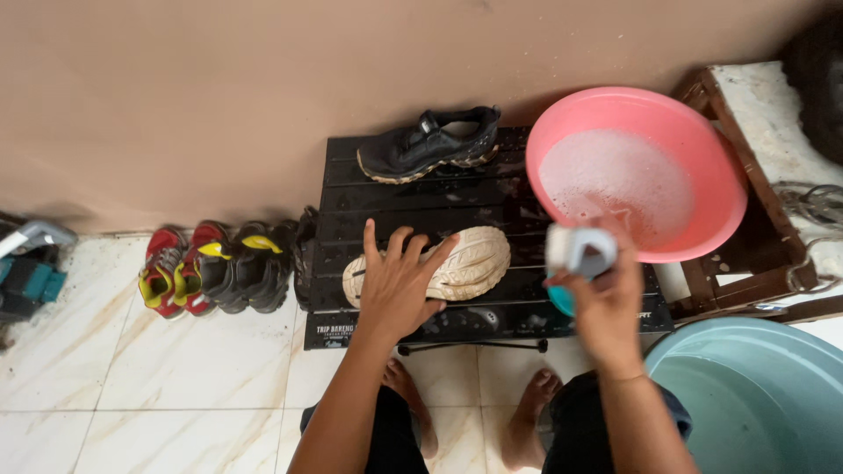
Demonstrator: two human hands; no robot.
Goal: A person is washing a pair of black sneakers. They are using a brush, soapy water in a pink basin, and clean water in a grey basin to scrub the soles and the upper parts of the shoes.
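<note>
Sneaker (457, 263) sole-up on black counter (413, 189), left hand (399, 285) fingers spread flat on it; right hand (606, 294) fingers closed around scrub brush (580, 254) beside pink soapy basin (702, 158).

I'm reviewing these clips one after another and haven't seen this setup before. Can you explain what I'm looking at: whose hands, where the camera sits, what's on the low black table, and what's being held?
There is no machine here: a person works with two bare hands, and the single picture comes from a camera worn on their head, looking down. Their bare feet show at the bottom.

The left hand lies spread on a shoe turned sole-up on the low black slatted table. The right hand grips a scrubbing brush, blurred, with a pale top and teal underside. A black shoe stands upright at the table's far edge. A pink basin of soapy water sits to the right, partly on a wooden stand. A large teal tub is at the lower right. More shoes line the wall on the tiled floor.
</note>
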